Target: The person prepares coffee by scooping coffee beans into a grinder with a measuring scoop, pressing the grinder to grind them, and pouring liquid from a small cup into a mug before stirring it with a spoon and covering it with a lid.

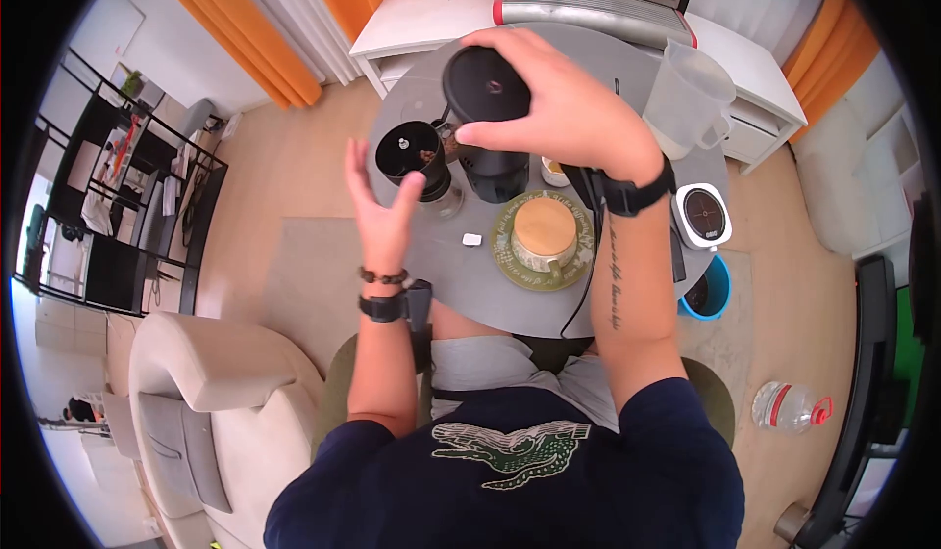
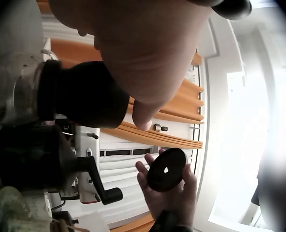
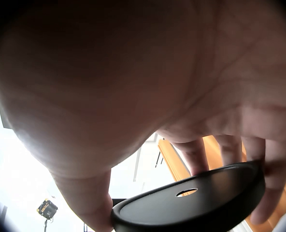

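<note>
My right hand (image 1: 578, 108) grips a round black lid (image 1: 480, 80) by its rim, thumb on one side and fingers on the other. A small hole pierces the lid's middle, plain in the right wrist view. Below it stands a black manual grinder (image 2: 29, 157) with a crank handle (image 2: 95, 176), partly covered by the lid in the head view. To its left is a black hopper (image 1: 394, 160) on a clear glass jar (image 2: 15, 87), with some brown coffee beans (image 1: 426, 156) inside. My left hand (image 1: 380, 218) is beside that hopper, fingers extended and thumb apart, gripping nothing.
A lidded cup (image 1: 545, 230) sits on a green patterned plate (image 1: 510, 273) near the table's front. To the right are a clear plastic jug (image 1: 691, 93) and a white round-dial device (image 1: 703, 218). An espresso machine (image 1: 593, 15) stands behind the table; a blue bin (image 1: 720, 289) is beside it.
</note>
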The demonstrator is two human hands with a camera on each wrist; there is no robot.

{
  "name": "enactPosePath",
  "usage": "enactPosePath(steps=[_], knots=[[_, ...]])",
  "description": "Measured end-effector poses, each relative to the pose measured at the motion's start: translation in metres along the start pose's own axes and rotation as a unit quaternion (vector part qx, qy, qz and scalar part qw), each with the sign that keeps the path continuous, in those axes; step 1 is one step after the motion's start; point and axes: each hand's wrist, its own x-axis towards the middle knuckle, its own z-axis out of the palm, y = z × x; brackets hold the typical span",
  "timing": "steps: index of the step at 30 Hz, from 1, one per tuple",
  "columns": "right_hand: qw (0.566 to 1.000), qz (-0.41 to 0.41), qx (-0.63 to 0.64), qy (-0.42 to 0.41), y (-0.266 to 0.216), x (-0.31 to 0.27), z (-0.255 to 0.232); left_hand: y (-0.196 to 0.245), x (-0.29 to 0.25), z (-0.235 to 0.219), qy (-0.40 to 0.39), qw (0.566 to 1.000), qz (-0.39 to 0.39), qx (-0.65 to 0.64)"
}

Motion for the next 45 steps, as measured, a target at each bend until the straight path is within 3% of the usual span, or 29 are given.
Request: enactPosePath(steps=[1, 3, 4, 6, 7, 8, 9, 13, 24, 26, 36, 39, 42, 45], knots=[[1.000, -0.010, 0.006, 0.020, 0.003, -0.006, -0.003, 0.016, 0.012, -0.006, 0.006, 1.000, -0.003, -0.002], [0.999, -0.035, 0.012, 0.041, 0.013, -0.013, -0.006, 0.052, 0.036, -0.012, -0.029, 0.982, 0.082, 0.171], [0.999, -0.037, 0.011, 0.033, 0.015, -0.015, -0.005, 0.072, 0.044, -0.008, -0.022, 0.982, 0.078, 0.169], [0.996, -0.041, 0.073, 0.016, 0.018, -0.018, -0.003, 0.108, 0.059, -0.003, -0.128, 0.946, 0.187, 0.233], [0.996, -0.044, 0.073, 0.011, 0.022, -0.018, 0.000, 0.121, 0.062, 0.003, -0.123, 0.946, 0.186, 0.234], [0.992, -0.036, 0.123, 0.002, 0.027, -0.019, 0.003, 0.133, 0.063, 0.015, -0.187, 0.927, 0.221, 0.240], [0.984, -0.026, 0.174, -0.007, 0.032, -0.020, 0.007, 0.140, 0.062, 0.027, -0.251, 0.901, 0.254, 0.245], [0.966, -0.009, 0.256, -0.026, 0.037, -0.017, 0.007, 0.143, 0.056, 0.067, -0.282, 0.889, 0.273, 0.234], [0.942, 0.022, 0.333, -0.021, 0.050, -0.024, 0.000, 0.122, 0.050, 0.097, -0.237, 0.920, 0.246, 0.193], [0.934, 0.030, 0.354, -0.024, 0.053, -0.028, 0.000, 0.119, 0.046, 0.098, -0.242, 0.937, 0.207, 0.144], [0.926, 0.076, 0.368, -0.029, 0.078, -0.036, 0.009, 0.127, 0.050, 0.075, -0.320, 0.897, 0.189, 0.240], [0.940, 0.066, 0.332, -0.051, 0.079, -0.037, 0.014, 0.116, 0.048, 0.069, -0.305, 0.914, 0.179, 0.199], [0.953, 0.068, 0.292, -0.043, 0.081, -0.037, 0.017, 0.106, 0.050, 0.057, -0.257, 0.930, 0.218, 0.145], [0.958, 0.082, 0.268, -0.057, 0.077, -0.035, 0.018, 0.100, 0.040, 0.041, -0.165, 0.967, 0.190, 0.030]])
